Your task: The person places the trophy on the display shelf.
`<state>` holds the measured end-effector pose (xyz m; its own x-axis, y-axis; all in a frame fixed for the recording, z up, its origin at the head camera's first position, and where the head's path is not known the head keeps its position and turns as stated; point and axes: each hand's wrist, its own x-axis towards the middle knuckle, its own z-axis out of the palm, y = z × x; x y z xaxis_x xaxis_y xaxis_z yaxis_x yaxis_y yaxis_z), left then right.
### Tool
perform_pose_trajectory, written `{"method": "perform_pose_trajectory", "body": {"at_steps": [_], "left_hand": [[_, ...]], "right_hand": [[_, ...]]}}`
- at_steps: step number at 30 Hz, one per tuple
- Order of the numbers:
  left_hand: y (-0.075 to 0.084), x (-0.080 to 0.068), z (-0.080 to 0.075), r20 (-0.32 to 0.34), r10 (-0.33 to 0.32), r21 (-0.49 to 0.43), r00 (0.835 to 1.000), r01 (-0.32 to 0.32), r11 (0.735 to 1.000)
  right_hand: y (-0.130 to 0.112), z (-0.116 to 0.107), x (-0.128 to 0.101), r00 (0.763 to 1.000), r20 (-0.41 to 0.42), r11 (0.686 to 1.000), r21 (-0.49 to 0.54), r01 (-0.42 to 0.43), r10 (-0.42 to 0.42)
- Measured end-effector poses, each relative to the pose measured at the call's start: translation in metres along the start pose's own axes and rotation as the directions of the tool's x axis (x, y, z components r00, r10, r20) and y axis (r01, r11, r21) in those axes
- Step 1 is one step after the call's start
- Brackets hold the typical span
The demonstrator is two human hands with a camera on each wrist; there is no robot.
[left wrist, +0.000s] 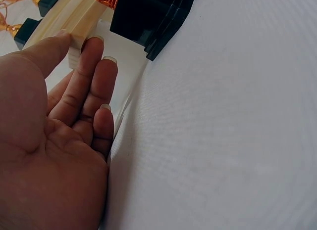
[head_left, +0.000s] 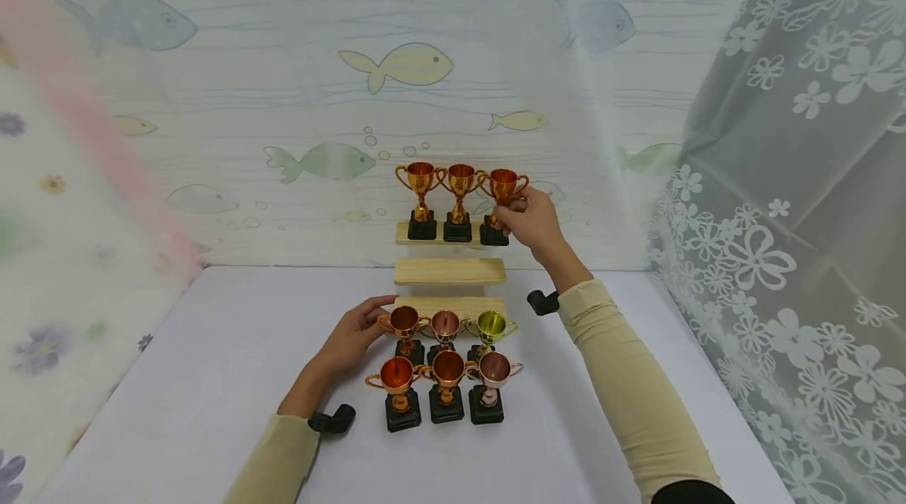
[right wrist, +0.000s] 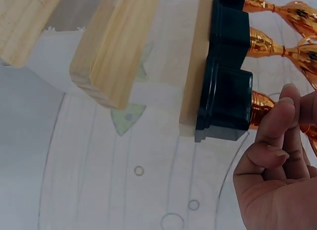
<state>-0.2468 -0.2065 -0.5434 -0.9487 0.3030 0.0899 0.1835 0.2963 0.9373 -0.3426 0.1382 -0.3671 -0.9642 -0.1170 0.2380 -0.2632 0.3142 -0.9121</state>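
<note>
A three-step wooden shelf (head_left: 449, 271) stands against the fish-patterned wall. Its top step (right wrist: 190, 91) carries three gold trophies on black bases. My right hand (head_left: 513, 209) pinches the stem of the rightmost one (head_left: 501, 188), whose base (right wrist: 225, 101) sits at the step's end. Six more trophies stand on the white table in two rows before the shelf. My left hand (head_left: 375, 314) lies flat beside the back-left trophy (head_left: 403, 323), its straight fingertips (left wrist: 94, 42) touching the left end of the lowest step (left wrist: 64, 20).
The middle step (right wrist: 111, 47) is bare. A yellow-green trophy (head_left: 491, 325) stands at the right of the back row. A lace curtain (head_left: 793, 213) hangs on the right and sheer fabric on the left. White tabletop (head_left: 212, 378) spreads on both sides.
</note>
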Motion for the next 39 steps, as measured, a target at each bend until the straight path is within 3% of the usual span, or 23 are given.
{"method": "perform_pose_trajectory", "body": {"at_steps": [14,23,39], "left_hand": [[0.002,-0.001,0.0,-0.009,-0.019,0.001,1.0,0.019,1.0],[0.003,-0.003,0.001,0.007,0.006,-0.006,1.0,-0.006,1.0],[0.003,-0.003,0.001,0.002,0.01,-0.012,1.0,-0.01,1.0]], "right_hand": [[-0.002,0.006,-0.002,1.0,-0.018,1.0,0.015,-0.005,0.006],[0.003,0.005,-0.005,1.0,-0.02,1.0,0.024,0.0,0.0],[0.017,-0.008,-0.035,0.998,-0.055,0.999,0.053,0.009,-0.006]]}}
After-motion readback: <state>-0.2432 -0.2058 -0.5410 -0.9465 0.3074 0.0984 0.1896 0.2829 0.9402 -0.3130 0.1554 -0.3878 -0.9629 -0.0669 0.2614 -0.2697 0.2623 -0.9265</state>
